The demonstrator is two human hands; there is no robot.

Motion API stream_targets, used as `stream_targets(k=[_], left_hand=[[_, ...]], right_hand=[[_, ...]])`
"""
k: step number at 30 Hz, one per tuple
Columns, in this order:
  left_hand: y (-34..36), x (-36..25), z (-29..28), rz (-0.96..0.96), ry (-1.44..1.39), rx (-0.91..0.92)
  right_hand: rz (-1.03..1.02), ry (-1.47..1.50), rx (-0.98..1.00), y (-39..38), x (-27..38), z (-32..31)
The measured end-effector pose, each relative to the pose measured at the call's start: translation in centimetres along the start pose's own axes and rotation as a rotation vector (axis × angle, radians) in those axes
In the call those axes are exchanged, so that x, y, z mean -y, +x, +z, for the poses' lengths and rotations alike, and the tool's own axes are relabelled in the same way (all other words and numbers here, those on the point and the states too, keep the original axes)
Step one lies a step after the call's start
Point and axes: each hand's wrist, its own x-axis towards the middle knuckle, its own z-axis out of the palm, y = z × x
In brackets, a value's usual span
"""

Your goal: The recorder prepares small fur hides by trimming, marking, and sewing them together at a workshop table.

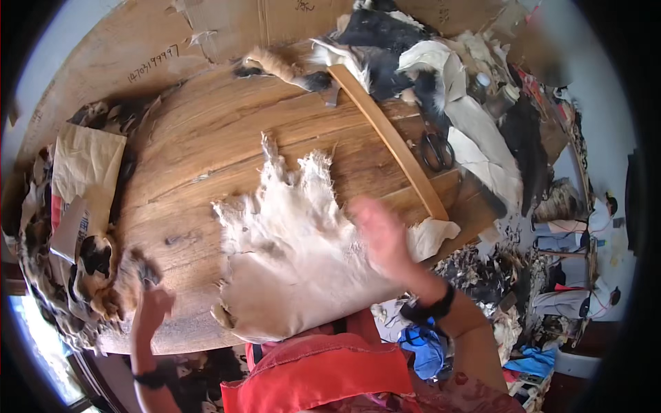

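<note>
A pale hide (289, 255) with ragged far edges lies flesh side up on the wooden table, its near edge reaching the table's front. My right hand (382, 234) is over the hide's right part, fingers stretched out and smeared by motion, with nothing seen in it. At the table's left front, my left hand (157, 306) is closed on a brown and black fur scrap (138, 272), next to the heaped furs. Some of its fingers are hidden. A curled pale flap (434, 237) lies just right of my right hand.
A long wooden strip (389, 138) lies slantwise at the right, beside black-handled scissors (436, 150). Black and white hides (482, 138) cover the right edge. A brown paper bag (86, 168) rests on furs at the left. Cardboard (138, 51) walls the back.
</note>
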Motion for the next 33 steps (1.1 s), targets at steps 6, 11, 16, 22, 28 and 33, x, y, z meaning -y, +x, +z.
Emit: stream_targets(k=[6, 11, 16, 22, 28, 33], left_hand=[[-9.9, 5.4, 0.2, 0.016, 0.493, -0.11], [-3.1, -5.1, 4.1, 0.38, -0.038, -0.352], [2.4, -10.3, 10.5, 0.699, -0.05, -0.309], [5.6, -10.1, 12.5, 0.732, -0.067, -0.348], [6.3, -8.6, 13.0, 0.731, -0.097, -0.411], [5.9, -9.0, 13.2, 0.69, -0.138, -0.42]], right_hand=[[-0.073, -1.346, -0.351, 9.6, 6.6, -17.7], [0.149, -1.468, -0.352, 13.5, 5.1, -21.6], [0.294, -1.586, -0.359, 15.4, 5.2, -20.8], [0.677, -1.408, -0.141, 16.4, 7.5, -22.2], [0.341, -1.008, -0.212, 9.5, 13.6, -9.6], [0.193, -0.641, 0.162, 1.7, 10.4, 6.1]])
